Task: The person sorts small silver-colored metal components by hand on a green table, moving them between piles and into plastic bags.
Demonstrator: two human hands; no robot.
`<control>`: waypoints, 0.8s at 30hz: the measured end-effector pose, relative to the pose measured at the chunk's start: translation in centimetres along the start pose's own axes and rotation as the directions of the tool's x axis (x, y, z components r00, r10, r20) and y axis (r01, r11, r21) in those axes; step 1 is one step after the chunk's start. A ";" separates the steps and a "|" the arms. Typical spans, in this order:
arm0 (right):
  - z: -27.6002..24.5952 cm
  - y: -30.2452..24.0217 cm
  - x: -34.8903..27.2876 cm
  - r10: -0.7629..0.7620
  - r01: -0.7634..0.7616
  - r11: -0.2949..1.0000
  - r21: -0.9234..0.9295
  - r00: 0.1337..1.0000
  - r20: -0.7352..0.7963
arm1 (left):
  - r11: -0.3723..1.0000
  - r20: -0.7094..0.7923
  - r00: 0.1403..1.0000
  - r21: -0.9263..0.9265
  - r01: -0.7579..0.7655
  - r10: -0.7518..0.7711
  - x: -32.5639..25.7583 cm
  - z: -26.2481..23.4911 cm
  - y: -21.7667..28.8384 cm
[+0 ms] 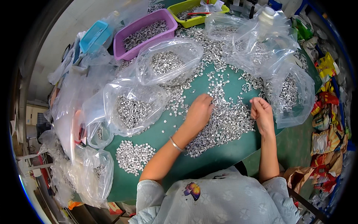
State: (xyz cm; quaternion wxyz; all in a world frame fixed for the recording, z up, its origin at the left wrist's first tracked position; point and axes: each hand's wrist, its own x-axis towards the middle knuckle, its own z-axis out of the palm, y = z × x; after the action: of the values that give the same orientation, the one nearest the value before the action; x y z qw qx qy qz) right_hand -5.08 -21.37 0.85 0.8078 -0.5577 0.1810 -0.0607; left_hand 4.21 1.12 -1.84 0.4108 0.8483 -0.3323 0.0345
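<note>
Loose metal pieces (pixel 227 119): a wide heap of small silvery bits spread on the green tabletop (pixel 209 156), straight ahead of the person, between the two hands and running away toward the far bags.
Heap's lie: its long run goes from the near edge by the left forearm up and away to the far right; the single pieces are too small to tell any axis.
Left hand (pixel 198 112): palm down on the left flank of the heap — fingers (pixel 209 101) bent and touching the pieces at their tips; whether anything is pinched under them I cannot tell.
Right hand (pixel 262 112): at the heap's right edge, raised a little, fingers curled in toward the palm — it may hold a piece or two, but the grip is hidden.
Nearer hand: the left, since it lies on the pieces; the bulk of the heap sits to its right and just beyond its fingertips.
Small sorted pile (pixel 134 156): a separate patch of the same bits, near the left elbow, apart from the main heap.
Clear plastic bags (pixel 136 108): partly filled with pieces, ringed to the left, far side and right (pixel 291 93).
Purple tray (pixel 145 33): far left, holding more pieces; a yellow-green tray (pixel 195 13) beyond it.
</note>
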 end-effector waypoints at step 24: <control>4.3 -0.4 -0.8 -0.313 0.442 0.396 -0.805 0.889 0.334 | 0.816 0.003 0.945 -0.502 0.285 -0.328 -1.9 -2.9 2.8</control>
State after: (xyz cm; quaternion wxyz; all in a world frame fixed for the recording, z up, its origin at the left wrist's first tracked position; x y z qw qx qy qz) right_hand -4.21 -17.45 2.74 0.3913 -0.9140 0.0029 -0.1069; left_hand 1.72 3.03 1.32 0.6283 0.7543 -0.1716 -0.0832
